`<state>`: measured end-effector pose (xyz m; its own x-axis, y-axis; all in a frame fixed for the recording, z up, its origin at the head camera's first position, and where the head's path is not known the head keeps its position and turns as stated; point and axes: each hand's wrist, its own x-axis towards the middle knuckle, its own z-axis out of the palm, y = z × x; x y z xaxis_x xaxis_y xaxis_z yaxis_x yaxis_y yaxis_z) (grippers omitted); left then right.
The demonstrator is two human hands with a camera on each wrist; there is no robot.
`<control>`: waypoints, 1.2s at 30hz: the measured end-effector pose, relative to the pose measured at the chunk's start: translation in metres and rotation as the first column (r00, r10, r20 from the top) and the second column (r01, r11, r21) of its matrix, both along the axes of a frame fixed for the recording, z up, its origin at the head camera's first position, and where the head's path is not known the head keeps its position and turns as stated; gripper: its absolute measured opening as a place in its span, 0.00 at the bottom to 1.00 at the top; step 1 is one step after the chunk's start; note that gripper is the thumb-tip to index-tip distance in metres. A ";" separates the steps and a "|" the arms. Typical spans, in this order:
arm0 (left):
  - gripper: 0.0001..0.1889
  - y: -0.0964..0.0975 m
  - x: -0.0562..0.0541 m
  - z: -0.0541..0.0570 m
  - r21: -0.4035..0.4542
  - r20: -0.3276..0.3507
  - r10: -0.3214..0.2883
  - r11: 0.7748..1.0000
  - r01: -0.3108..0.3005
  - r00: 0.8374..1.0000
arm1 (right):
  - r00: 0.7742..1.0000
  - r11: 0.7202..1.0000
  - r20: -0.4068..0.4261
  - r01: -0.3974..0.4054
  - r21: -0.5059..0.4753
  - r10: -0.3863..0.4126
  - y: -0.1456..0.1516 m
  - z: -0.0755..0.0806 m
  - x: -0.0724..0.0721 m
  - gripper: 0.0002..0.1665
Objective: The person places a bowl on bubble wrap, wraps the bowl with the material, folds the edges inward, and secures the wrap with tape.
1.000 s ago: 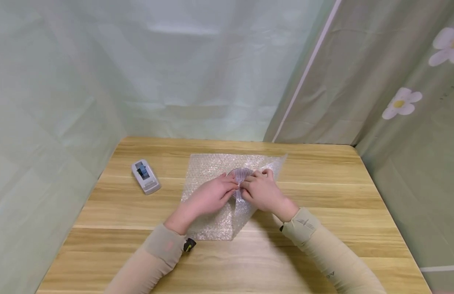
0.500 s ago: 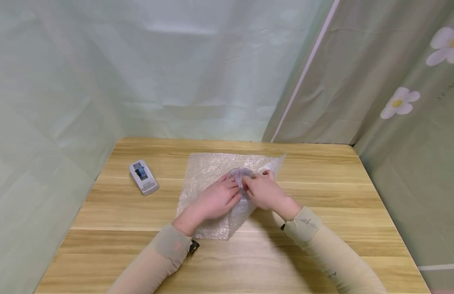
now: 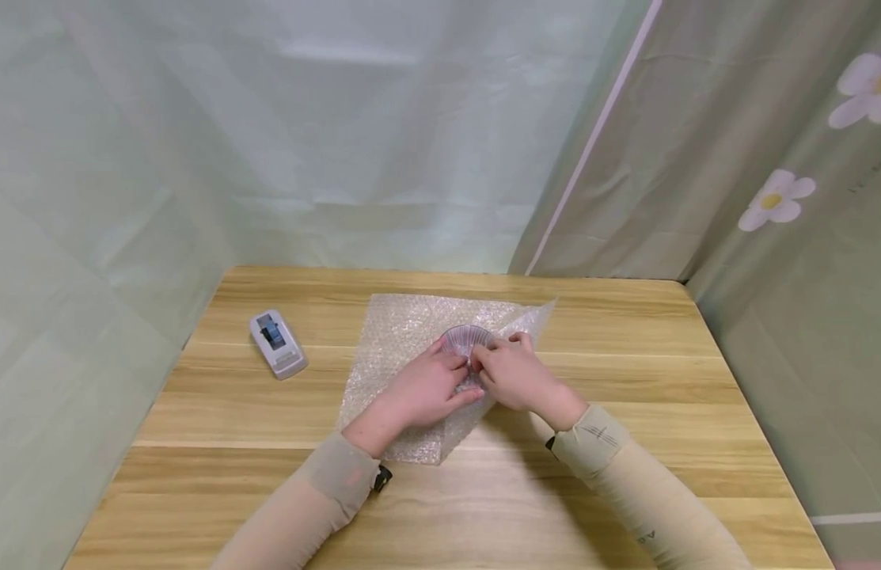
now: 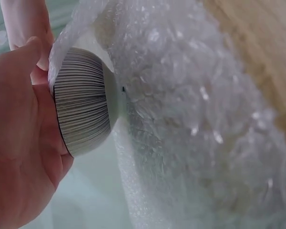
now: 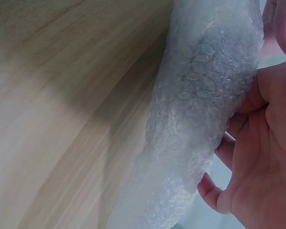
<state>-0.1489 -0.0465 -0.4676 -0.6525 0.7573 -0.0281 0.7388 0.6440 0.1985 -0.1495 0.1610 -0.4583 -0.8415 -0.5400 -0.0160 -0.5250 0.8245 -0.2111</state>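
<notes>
A small bowl (image 3: 465,336) with fine radiating lines stands on a sheet of bubble wrap (image 3: 393,332). The left hand (image 3: 426,388) lies over its near left side, fingers reaching inside the rim and thumb stretched out onto the folded wrap. In the left wrist view, the striped outer wall of the bowl (image 4: 83,105) shows beside the palm. The right hand (image 3: 514,374) holds the sheet's right-hand flap folded up against the bowl, fingertips curled over the rim. From the right wrist, the bubble wrap (image 5: 195,95) hides the bowl, and the right fingers (image 5: 224,150) bend around the wrap's edge.
At the table's left lies a light-grey oblong device (image 3: 278,343) with a dark window and a blue part, perhaps a tape dispenser. The wooden table (image 3: 625,356) is bordered by hanging curtains (image 3: 383,142) at the back and sides.
The left hand has shifted slightly right, and its thumb has spread out onto the folded wrap. The right hand stays nearly in place with the flap.
</notes>
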 end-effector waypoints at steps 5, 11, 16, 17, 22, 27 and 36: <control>0.40 0.002 0.002 0.003 -0.047 0.030 0.022 0.999 -0.020 0.999 | 1.000 1.000 -0.001 -0.001 -0.006 0.001 0.000 0.001 0.000 0.06; 0.43 0.002 0.002 0.003 -0.090 0.043 0.040 0.995 -0.036 0.998 | 1.000 1.000 0.028 0.005 -0.028 -0.004 -0.001 0.000 0.000 0.05; 0.43 0.002 0.004 0.003 -0.085 0.051 0.042 0.996 -0.037 0.998 | 1.000 0.999 0.000 0.001 -0.048 -0.001 0.002 -0.007 -0.002 0.05; 0.43 0.002 0.004 0.004 -0.084 0.054 0.040 0.996 -0.035 0.998 | 1.000 0.999 -0.014 -0.005 -0.051 0.005 0.002 -0.009 -0.002 0.05; 0.40 0.002 0.006 0.007 -0.060 0.071 0.029 0.998 -0.025 0.997 | 0.994 0.999 -0.105 -0.029 -0.042 0.025 0.006 -0.017 0.001 0.04; 0.38 0.002 0.006 0.009 -0.049 0.072 0.030 0.998 -0.026 0.997 | 0.986 0.999 -0.162 -0.030 -0.045 0.022 0.007 -0.019 0.001 0.03; 0.40 0.005 0.005 0.008 -0.083 0.063 0.045 0.996 -0.040 0.997 | 0.998 0.980 -0.060 0.000 -0.197 -0.012 0.014 -0.018 -0.002 0.07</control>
<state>-0.1438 -0.0415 -0.4592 -0.6787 0.7226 -0.1316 0.6979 0.6903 0.1909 -0.1514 0.1748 -0.4767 -0.8411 -0.5222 0.1411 -0.5368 0.7734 -0.3372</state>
